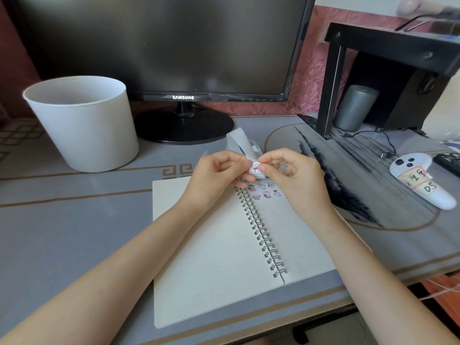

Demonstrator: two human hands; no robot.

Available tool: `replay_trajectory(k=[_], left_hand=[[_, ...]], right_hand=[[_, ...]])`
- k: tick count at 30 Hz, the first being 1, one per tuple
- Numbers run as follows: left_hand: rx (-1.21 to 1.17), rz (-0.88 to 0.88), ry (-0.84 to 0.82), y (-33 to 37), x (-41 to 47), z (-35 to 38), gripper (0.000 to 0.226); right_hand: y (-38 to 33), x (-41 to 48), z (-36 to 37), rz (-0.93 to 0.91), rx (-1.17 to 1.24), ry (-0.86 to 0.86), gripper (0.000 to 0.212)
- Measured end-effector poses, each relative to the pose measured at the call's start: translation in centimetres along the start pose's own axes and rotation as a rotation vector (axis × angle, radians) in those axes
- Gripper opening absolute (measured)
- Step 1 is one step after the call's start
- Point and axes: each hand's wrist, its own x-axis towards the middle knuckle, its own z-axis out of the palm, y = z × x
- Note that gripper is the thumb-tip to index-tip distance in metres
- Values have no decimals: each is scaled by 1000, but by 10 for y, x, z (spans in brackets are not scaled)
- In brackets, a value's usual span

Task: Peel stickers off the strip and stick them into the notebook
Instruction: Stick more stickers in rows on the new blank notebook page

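An open spiral notebook (214,245) lies on the desk in front of me, with several small cartoon stickers (263,190) stuck near the top of its right page. Above that page my left hand (219,175) holds a white sticker strip (240,143), which curls up and away toward the monitor. My right hand (288,170) pinches a small bear sticker (256,168) at the strip's near end with thumb and forefinger. Both hands meet over the top of the spiral binding.
A white bucket (82,125) stands at the back left. A dark monitor (159,46) stands behind the hands. At the right are a black shelf (388,58), a grey cylinder (356,108), a white controller (420,180) and a cable. The desk's front edge is near me.
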Motion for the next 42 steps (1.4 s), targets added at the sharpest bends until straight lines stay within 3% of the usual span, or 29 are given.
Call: replay_trajectory(k=[8,17,19,24,29,42], left_hand=[[5,-18,16,0,0,1,10],[3,-46,19,2,0,1,11],[-10,-54,28,3,0,1,11],[-37,-61,42,3,0,1,11],[-17,-61,43,3,-1,1,12],[-22,-69,42,3,0,1,11]], right_hand=[[0,-1,1,-31,-130,9,5],[10,-4,-1,-255,-296,0,2],[6,-6,-3,-263,-245,-10,3],[-5,-9,-13,59,125,-44,9],[-1,-20,-17,428,219,-252,1],[3,-19,-13,483,106,-273,5]])
